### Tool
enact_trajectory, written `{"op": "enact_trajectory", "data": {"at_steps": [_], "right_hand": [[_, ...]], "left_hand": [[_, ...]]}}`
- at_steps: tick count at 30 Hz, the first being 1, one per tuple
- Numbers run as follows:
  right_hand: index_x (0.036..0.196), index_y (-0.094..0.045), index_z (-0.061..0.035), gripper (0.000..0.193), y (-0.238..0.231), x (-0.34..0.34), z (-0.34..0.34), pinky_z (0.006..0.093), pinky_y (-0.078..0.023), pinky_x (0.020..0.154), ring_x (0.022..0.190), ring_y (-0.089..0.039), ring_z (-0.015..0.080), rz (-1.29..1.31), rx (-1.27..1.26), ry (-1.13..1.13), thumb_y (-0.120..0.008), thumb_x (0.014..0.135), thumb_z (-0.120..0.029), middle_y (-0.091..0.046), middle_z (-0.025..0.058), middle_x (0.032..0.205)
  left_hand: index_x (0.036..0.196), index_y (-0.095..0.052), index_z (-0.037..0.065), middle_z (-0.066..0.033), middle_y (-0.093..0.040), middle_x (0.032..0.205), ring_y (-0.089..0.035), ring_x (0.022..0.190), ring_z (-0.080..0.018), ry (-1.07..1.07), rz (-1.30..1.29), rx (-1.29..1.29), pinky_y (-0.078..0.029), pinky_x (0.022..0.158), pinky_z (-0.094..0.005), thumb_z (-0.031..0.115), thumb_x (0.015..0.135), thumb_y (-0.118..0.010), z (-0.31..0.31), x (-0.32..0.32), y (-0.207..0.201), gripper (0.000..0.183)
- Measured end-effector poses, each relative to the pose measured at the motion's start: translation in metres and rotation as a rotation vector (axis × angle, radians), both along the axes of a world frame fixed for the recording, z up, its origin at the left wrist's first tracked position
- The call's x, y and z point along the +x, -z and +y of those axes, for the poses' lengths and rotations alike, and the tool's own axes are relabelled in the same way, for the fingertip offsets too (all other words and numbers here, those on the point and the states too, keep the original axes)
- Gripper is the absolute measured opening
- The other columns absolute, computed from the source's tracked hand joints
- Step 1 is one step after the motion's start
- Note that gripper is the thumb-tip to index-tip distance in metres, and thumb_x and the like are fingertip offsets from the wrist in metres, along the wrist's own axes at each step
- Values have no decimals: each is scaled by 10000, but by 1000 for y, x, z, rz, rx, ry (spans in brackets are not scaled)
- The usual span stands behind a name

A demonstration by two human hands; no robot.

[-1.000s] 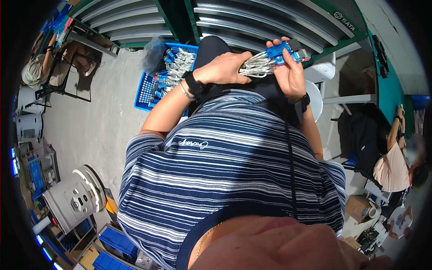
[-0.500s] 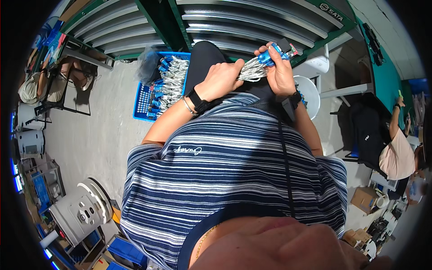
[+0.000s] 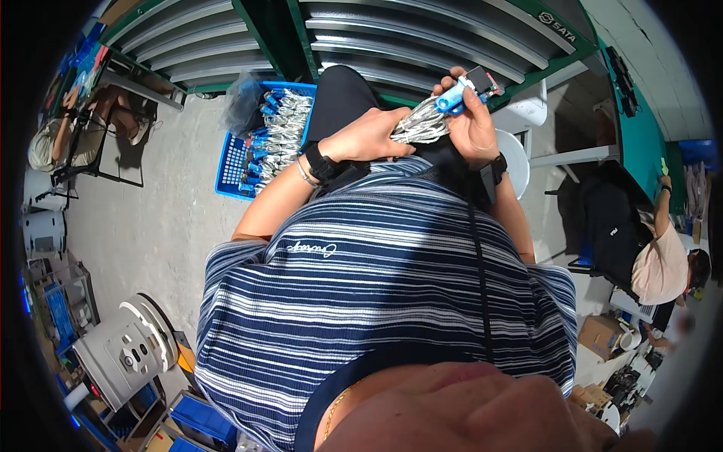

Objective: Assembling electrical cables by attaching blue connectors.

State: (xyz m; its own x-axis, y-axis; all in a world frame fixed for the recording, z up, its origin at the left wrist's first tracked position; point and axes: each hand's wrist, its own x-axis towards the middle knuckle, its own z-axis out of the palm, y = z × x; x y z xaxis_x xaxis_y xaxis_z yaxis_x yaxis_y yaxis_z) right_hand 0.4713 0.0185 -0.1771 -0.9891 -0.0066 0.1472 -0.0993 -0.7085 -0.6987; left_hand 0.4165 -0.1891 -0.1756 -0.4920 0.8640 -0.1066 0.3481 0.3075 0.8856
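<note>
Above my lap, both hands hold one coiled silver-white cable (image 3: 419, 125) with a blue end piece (image 3: 453, 96). A small black block with a red edge (image 3: 483, 81) sticks out beyond the blue piece. My left hand (image 3: 367, 137) is closed round the near end of the coil. My right hand (image 3: 473, 129) grips the blue piece between thumb and fingers, with the block pointing up and right. To the left of my leg, a blue plastic basket (image 3: 230, 167) holds several similar cables with blue ends.
A clear plastic bag (image 3: 241, 105) hangs over the basket's far left corner. Green-framed metal shutters (image 3: 407, 47) stand ahead. Right of my right wrist is a white bucket (image 3: 515, 162). A person in a pale top (image 3: 660, 265) works at a green table (image 3: 640, 151) far right. A grey-white canister (image 3: 124, 360) stands lower left.
The blue end piece has turned and dipped slightly in my right hand, showing more of the black block. My left hand has shifted down a little along the coil.
</note>
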Motion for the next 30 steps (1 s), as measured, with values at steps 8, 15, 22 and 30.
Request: {"op": "enact_trajectory", "data": {"at_steps": [8,15,22,30], "right_hand": [[1253,-484,28,498,6,-6,-4,419,-450,1010,1141,-562,281,-120,254,-13,-430,1006,-401,-577,196,1192],[1102,-551,4,444,9,-5,-7,367,-496,923,1017,-616,224,-140,276,118,-446,1001,-416,-631,163,1117],[1081,-540,-4,403,12,-7,-1,377,-500,909,1001,-616,229,-273,135,220,-471,998,-392,-636,165,1105],[1086,-563,12,369,21,-11,3,386,-499,905,1007,-612,231,-381,46,152,-515,989,-341,-639,151,1077]], "left_hand": [[1131,-509,-7,-211,-658,881,-654,803,-356,-70,93,72,-480,700,-397,241,822,-710,1,0,10,444],[1208,-497,10,-182,-660,957,-645,867,-289,-29,88,116,-484,766,-362,283,786,-749,-2,-4,22,563],[1219,-496,13,-179,-658,977,-645,894,-281,-27,57,113,-483,784,-352,246,793,-737,-3,-4,29,542],[1158,-519,-12,-218,-654,867,-657,812,-346,-107,148,95,-490,704,-386,202,809,-690,-1,-4,37,444]]}}
